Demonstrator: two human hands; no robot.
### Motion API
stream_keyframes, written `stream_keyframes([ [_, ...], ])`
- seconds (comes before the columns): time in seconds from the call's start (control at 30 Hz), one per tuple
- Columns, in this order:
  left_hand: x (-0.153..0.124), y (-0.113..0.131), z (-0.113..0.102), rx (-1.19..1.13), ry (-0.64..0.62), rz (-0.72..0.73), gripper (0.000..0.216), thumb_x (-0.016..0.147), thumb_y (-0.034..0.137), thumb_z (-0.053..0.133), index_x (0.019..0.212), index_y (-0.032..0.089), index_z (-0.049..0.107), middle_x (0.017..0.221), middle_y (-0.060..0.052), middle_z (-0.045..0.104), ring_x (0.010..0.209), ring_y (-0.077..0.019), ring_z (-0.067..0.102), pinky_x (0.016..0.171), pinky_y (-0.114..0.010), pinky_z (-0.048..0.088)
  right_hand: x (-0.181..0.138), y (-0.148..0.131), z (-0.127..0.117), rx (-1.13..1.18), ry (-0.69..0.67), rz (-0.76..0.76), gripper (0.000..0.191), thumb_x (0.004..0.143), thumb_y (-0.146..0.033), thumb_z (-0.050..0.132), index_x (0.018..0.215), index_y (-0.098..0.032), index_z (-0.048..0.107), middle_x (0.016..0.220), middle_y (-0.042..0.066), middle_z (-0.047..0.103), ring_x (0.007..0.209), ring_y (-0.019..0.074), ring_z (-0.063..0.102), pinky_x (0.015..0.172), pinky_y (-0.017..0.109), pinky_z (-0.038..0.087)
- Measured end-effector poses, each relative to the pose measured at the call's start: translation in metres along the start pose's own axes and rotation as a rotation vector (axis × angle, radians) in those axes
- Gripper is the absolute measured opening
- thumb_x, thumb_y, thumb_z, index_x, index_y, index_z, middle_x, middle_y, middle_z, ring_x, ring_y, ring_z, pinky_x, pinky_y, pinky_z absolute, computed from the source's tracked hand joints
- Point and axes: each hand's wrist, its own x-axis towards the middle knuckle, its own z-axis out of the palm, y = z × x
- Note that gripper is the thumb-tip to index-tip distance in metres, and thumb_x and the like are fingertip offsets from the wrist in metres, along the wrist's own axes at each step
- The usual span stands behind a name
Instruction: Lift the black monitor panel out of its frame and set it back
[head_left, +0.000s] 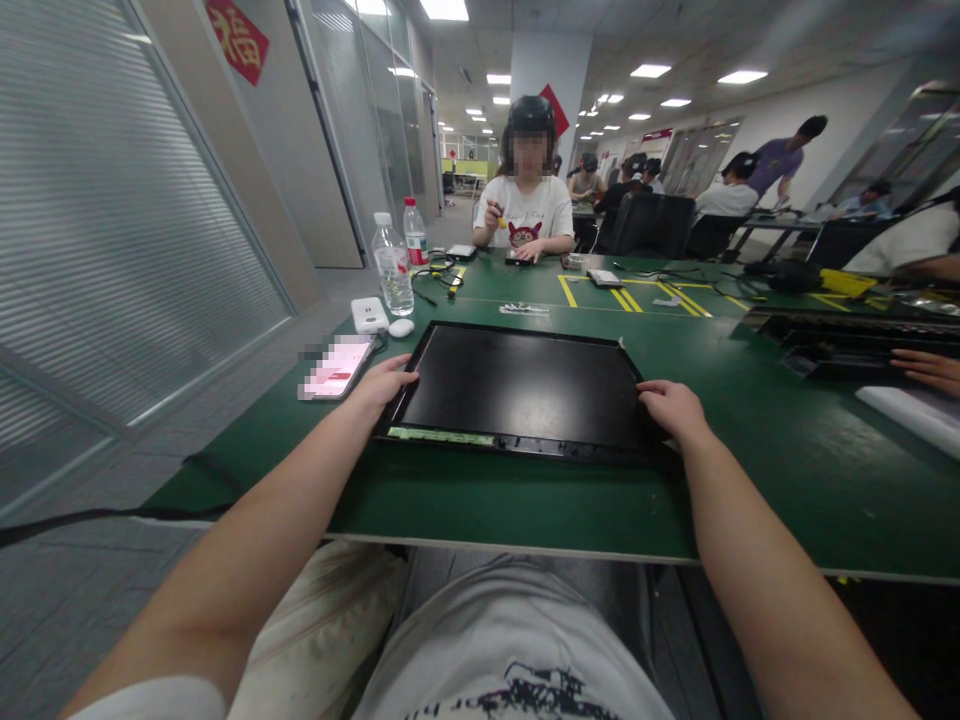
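Observation:
A black flat display panel (517,385) lies in front of me, its dark glossy screen facing up inside a thin black frame. Along its near edge, on the left, runs a narrow green circuit board (442,437). My left hand (388,380) grips the panel's left edge, thumb on top and the other fingers partly hidden. At the right edge my right hand (671,408) pinches the frame, its fingertips partly under the rim. Just left of my left hand rests a phone (341,366) with a lit screen.
Past the phone stand a white box-shaped device (369,316), a clear water bottle (393,265) and a red-labelled bottle (415,235). Across the green table (750,450) sits a person (529,195) holding a small tool. Black frames (840,340) and another person's hand (930,368) are at the right.

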Motion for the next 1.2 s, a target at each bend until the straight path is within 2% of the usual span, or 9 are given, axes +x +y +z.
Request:
stream_keyframes([
  [0.13,0.002,0.0,0.0,0.017,0.008,0.013,0.07,0.088,0.004,0.072,0.154,0.024,0.061,0.077,-0.003,0.078,0.049,-0.018,0.067,0.06,-0.031,0.059,0.002,-0.001,-0.002,0.011,0.052,0.033,0.04,0.079,-0.025,0.068,0.115,-0.017,0.081,0.111,0.015,0.078,0.107,0.0313,0.073,0.095,0.039,0.057],
  [0.23,0.003,-0.002,0.0,0.028,0.007,0.027,0.071,0.088,0.004,0.071,0.155,0.024,0.06,0.079,-0.003,0.079,0.05,-0.0184,0.068,0.059,-0.031,0.059,0.001,-0.002,-0.007,0.008,0.042,0.09,0.03,0.079,-0.026,0.068,0.103,-0.014,0.082,0.108,0.019,0.077,0.11,0.0348,0.072,0.098,0.042,0.056],
  [0.4,0.006,-0.004,0.0,0.052,0.027,0.047,0.07,0.083,0.01,0.079,0.15,0.024,0.065,0.089,-0.007,0.082,0.063,-0.0217,0.075,0.066,-0.034,0.063,-0.004,-0.004,-0.012,0.113,-0.017,0.168,0.005,0.072,-0.024,0.071,0.073,-0.021,0.075,0.079,0.012,0.073,0.087,0.031,0.073,0.082,0.04,0.057],
  [0.57,0.008,-0.006,-0.002,0.128,0.076,0.095,0.071,0.078,0.008,0.082,0.146,0.022,0.068,0.105,-0.011,0.083,0.071,-0.0229,0.078,0.074,-0.035,0.063,-0.005,-0.004,-0.009,0.379,0.003,0.275,0.01,0.065,-0.025,0.074,0.071,-0.02,0.068,0.07,0.007,0.068,0.068,0.0229,0.065,0.061,0.034,0.053],
  [0.7,0.011,-0.008,-0.003,0.148,0.096,0.118,0.068,0.079,0.009,0.08,0.145,0.022,0.07,0.106,-0.01,0.083,0.077,-0.0241,0.079,0.076,-0.036,0.064,0.0,-0.002,-0.011,0.598,-0.036,0.308,0.014,0.063,-0.025,0.072,0.069,-0.023,0.06,0.062,0.005,0.062,0.059,0.0202,0.06,0.049,0.03,0.048],
  [0.83,0.014,-0.011,-0.003,0.12,0.1,0.177,0.068,0.075,0.009,0.083,0.142,0.023,0.072,0.106,-0.008,0.083,0.082,-0.0258,0.079,0.082,-0.037,0.064,0.002,-0.003,-0.021,0.765,-0.181,0.315,0.009,0.07,-0.028,0.067,0.07,-0.022,0.059,0.06,0.005,0.061,0.054,0.0193,0.059,0.049,0.029,0.05],
  [0.97,0.014,-0.011,-0.003,0.147,0.12,0.197,0.068,0.074,0.009,0.084,0.14,0.02,0.073,0.111,-0.01,0.083,0.091,-0.028,0.08,0.089,-0.039,0.063,-0.001,-0.005,-0.026,0.872,-0.345,0.426,0.005,0.075,-0.022,0.06,0.074,-0.019,0.063,0.061,0.007,0.064,0.054,0.0189,0.06,0.054,0.029,0.053],
  [1.07,0.012,-0.01,-0.003,0.179,0.125,0.192,0.064,0.076,0.009,0.081,0.139,0.018,0.074,0.116,-0.012,0.082,0.102,-0.0297,0.079,0.094,-0.039,0.062,-0.001,-0.005,-0.022,0.84,-0.324,0.436,0.002,0.075,-0.018,0.061,0.075,-0.019,0.062,0.062,0.006,0.063,0.054,0.0175,0.06,0.054,0.028,0.052],
  [1.2,0.011,-0.009,-0.001,0.172,0.133,0.223,0.064,0.074,0.006,0.082,0.137,0.017,0.074,0.116,-0.011,0.082,0.106,-0.0291,0.079,0.097,-0.037,0.061,0.003,-0.002,-0.016,0.767,-0.215,0.32,0.008,0.073,-0.021,0.067,0.078,-0.021,0.062,0.062,0.004,0.063,0.056,0.0186,0.061,0.053,0.028,0.051],
])
